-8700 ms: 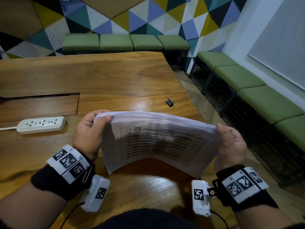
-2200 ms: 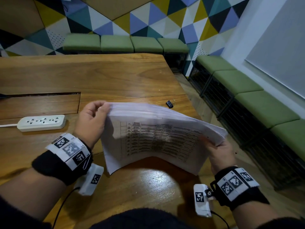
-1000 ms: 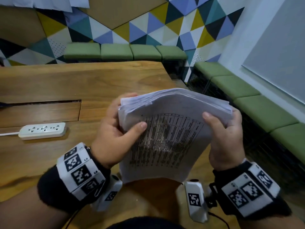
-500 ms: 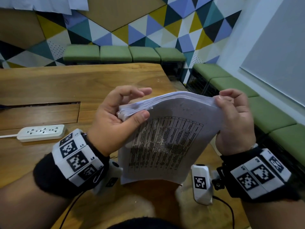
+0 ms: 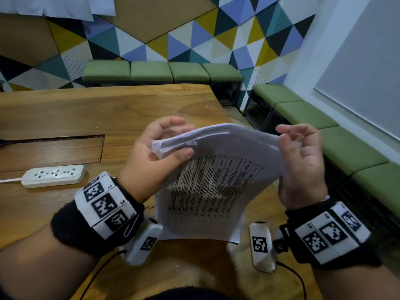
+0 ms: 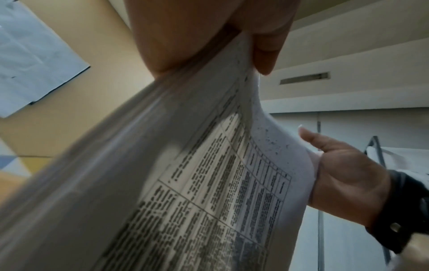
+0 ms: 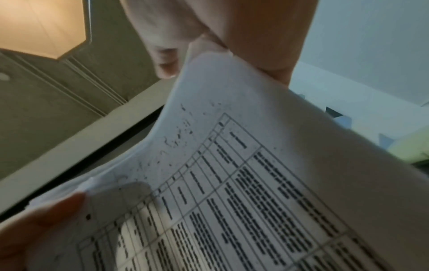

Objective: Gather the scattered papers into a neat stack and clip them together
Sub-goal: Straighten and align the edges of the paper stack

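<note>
Since half a second ago your right hand has loosened: where its fingers were curled over the far right corner of the stack of papers, they now spread apart and lift off the top edge, and only the palm and thumb side stay against the sheets. Compared with the frames a couple of seconds back, the stack has been turned from wide to tall and drawn in closer to you.

You hold the stack upright above the wooden table, printed table facing you, its lower edge just above the near tabletop and its top bowing away from you. Your left hand does the real holding, thumb on the front sheet and fingers curled behind the upper left corner. In the left wrist view that corner looks fanned, the edges not yet flush.

My reading is that you are re-gripping to square the sheets, so the gathering is nearly done but the alignment is not. With one hand loose, the sagging right side could slip or splay; tapping the lower edge on the table would settle it.

No clip shows in any current view, so it must still be fetched. A white power strip lies well to the left.
</note>
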### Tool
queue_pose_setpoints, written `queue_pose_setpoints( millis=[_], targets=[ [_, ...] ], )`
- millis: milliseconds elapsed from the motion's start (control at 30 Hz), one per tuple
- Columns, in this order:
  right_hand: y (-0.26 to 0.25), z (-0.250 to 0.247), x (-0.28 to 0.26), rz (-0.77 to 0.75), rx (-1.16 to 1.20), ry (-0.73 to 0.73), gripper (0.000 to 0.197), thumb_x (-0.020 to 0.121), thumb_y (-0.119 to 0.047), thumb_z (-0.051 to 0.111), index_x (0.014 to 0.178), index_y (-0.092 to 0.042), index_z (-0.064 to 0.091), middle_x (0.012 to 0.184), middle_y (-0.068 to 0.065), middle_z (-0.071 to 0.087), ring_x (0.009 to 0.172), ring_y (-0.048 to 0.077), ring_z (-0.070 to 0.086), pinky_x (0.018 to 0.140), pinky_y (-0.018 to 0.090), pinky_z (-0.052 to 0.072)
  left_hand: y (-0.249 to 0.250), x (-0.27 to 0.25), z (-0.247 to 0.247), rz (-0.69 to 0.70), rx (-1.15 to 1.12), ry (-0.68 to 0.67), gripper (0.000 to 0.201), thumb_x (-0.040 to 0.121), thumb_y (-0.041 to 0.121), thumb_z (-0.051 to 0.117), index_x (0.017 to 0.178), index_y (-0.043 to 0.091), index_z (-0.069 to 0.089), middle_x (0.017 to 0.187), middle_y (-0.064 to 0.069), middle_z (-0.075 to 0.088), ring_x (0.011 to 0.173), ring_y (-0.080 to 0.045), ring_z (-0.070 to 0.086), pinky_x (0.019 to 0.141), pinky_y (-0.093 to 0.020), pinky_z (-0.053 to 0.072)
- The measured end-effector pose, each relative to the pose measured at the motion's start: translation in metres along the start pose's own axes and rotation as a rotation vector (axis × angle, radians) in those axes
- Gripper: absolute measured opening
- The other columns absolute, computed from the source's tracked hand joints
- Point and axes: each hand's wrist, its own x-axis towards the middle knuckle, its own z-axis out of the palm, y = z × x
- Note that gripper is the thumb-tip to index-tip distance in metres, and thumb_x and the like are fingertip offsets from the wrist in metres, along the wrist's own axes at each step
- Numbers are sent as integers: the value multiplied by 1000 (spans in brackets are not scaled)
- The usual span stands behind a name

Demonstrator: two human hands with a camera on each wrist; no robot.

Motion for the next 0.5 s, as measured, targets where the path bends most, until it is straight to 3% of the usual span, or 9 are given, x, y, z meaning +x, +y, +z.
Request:
queue_pose_setpoints(
  millis=[67, 100, 167, 233, 333, 367, 433, 500],
  targets=[
    [11, 2, -3, 41, -89, -34, 37, 74, -17, 73, 98, -32, 49, 96, -3, 61, 85, 6, 59, 72, 19, 49, -11, 1, 3, -117, 79, 38, 27, 66, 10, 74, 87, 25, 67, 82, -2, 69, 77, -17, 60, 71, -32, 50],
    [15, 6, -4, 63, -123, -30, 34, 74, -7, 71, 93, -29, 53, 85, -7, 64, 75, 2, 60, 67, 18, 49, -15, 1, 6, -147, 105, 70, 14, 71, 11, 70, 79, 23, 71, 80, -12, 65, 75, -21, 56, 70, -36, 46],
    [17, 14, -7, 53, -210, 50, 23, 71, -6, 72, 75, -26, 60, 65, -14, 64, 62, -1, 57, 60, 17, 47, -17, -1, 11, -158, 130, 136, 16, 80, 8, 66, 73, 20, 73, 76, -17, 62, 74, -23, 53, 66, -36, 44],
    [10, 18, -5, -35, -155, 119, 26, 70, -4, 75, 71, -25, 61, 62, -18, 64, 60, -2, 56, 58, 15, 47, -10, -2, 12, -123, 100, 173, 20, 83, 8, 61, 75, 23, 70, 72, -6, 65, 72, -22, 54, 58, -26, 48],
    [-4, 8, 4, -128, -30, 34, 36, 65, -4, 76, 91, -22, 61, 79, -13, 67, 73, 5, 62, 64, 20, 52, 13, 6, 3, -43, 54, 205, 16, 81, 14, 59, 82, 26, 70, 71, 8, 72, 70, -11, 65, 59, -16, 52],
    [-5, 3, 5, -72, -17, -45, 42, 63, -2, 76, 100, -14, 61, 88, -8, 69, 81, 11, 65, 68, 25, 54, 21, 9, -1, -25, 40, 197, 15, 82, 13, 58, 89, 21, 69, 74, 9, 73, 72, -7, 67, 63, -17, 53],
    [-2, 0, 4, 135, -40, -202, 50, 61, 1, 79, 108, -1, 61, 94, 3, 74, 91, 21, 69, 74, 34, 56, 33, 16, -9, 17, 13, 159, 20, 82, 14, 58, 100, 7, 64, 82, 4, 74, 79, -9, 69, 68, -20, 55],
    [6, 1, -5, 256, -43, -253, 39, 62, -3, 72, 101, -3, 65, 88, -3, 76, 87, 16, 71, 72, 29, 57, 36, 22, -16, 44, -29, 110, 24, 82, 17, 60, 103, 6, 63, 87, 0, 74, 82, -16, 69, 71, -26, 56]
  ],
)
